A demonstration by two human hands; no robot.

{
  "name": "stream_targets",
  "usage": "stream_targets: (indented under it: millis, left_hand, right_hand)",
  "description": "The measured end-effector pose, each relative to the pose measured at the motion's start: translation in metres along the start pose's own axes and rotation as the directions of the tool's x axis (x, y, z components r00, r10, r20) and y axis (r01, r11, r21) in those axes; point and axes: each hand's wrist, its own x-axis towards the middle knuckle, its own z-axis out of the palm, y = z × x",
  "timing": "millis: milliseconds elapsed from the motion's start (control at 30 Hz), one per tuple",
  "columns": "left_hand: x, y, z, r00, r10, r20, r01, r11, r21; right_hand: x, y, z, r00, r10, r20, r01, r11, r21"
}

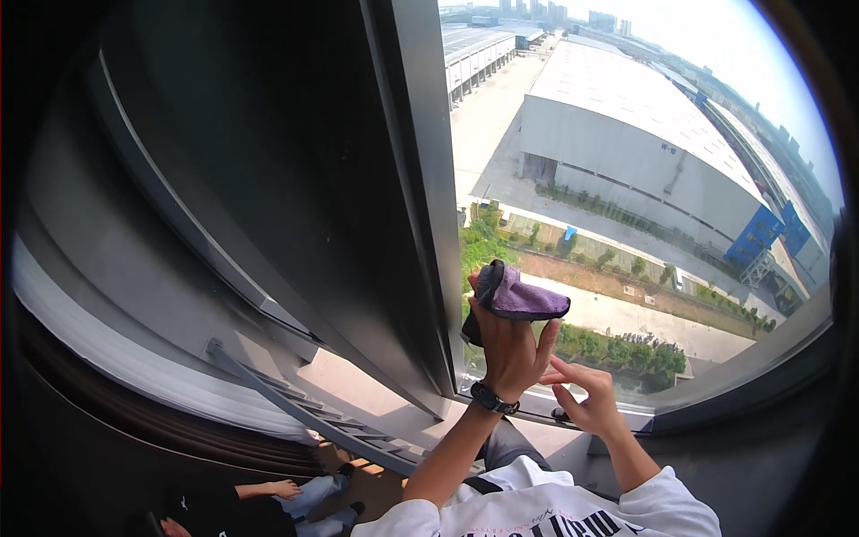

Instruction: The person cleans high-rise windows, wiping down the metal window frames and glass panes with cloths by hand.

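Note:
A purple cloth (530, 299) with a dark edging is bunched at the window glass (617, 313). My left hand (512, 351), a black watch on its wrist, is raised behind the cloth and grips it; the cloth covers most of its fingers, while the thumb sticks up at the side. Lower and to the right is my right hand (588, 399), holding nothing, its fingers stretched toward the base of the left hand. Whether the right fingertips touch the glass or the left hand I cannot tell.
A dark upright window frame (420, 197) runs close on the left of my left hand. Below lies the sill (537, 410). A grey curved railing (295, 403) stands at lower left, with another person (259, 506) near it. Warehouses (626, 116) show outside.

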Motion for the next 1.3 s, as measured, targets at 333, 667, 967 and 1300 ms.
stream_targets:
  millis: [333,667,967,1300]
  left_hand:
    - [-0.009,-0.033,0.050,0.996,0.069,-0.060,-0.059,0.986,0.155]
    - [0.083,0.034,0.014,0.887,0.407,-0.217,-0.313,0.877,0.365]
    - [-0.098,-0.067,0.079,0.978,-0.083,0.192,0.034,0.969,0.246]
    - [0.051,-0.005,0.026,0.975,0.181,-0.126,-0.141,0.951,0.275]
  right_hand:
    - [-0.097,0.093,0.008,0.907,0.411,-0.098,-0.397,0.908,0.133]
    - [-0.145,0.124,0.022,0.834,0.550,0.040,-0.550,0.822,0.147]
    - [-0.160,0.127,0.022,0.788,0.616,0.006,-0.609,0.778,0.155]
    - [-0.172,0.138,0.024,0.773,0.634,-0.012,-0.627,0.767,0.133]
